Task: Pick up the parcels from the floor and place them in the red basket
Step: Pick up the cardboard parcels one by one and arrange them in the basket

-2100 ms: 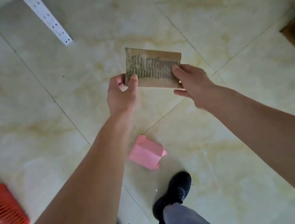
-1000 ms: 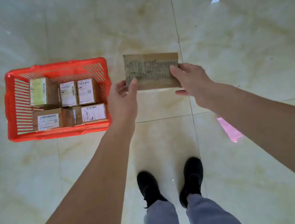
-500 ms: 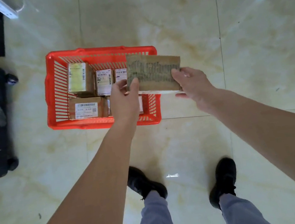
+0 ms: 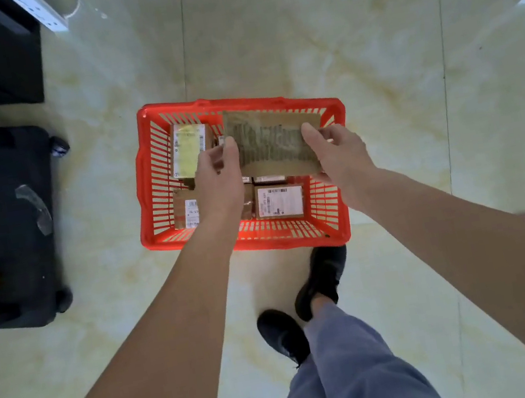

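Since half a second ago the red basket (image 4: pixel 147 183) has slid in right under the hands, so the flat brown parcel (image 4: pixel 272 143) now hangs over its middle rather than its right end. Printing on the parcel is too blurry to read; same for the white barcode labels on the cardboard boxes (image 4: pixel 279 201) inside. Left hand (image 4: pixel 219 180) pinches the parcel's left edge, right hand (image 4: pixel 338 151) pinches the right edge, thumbs on top. Basket is slotted plastic, on a glossy tiled floor (image 4: pixel 367 42), black suitcase (image 4: pixel 1 221) at left.
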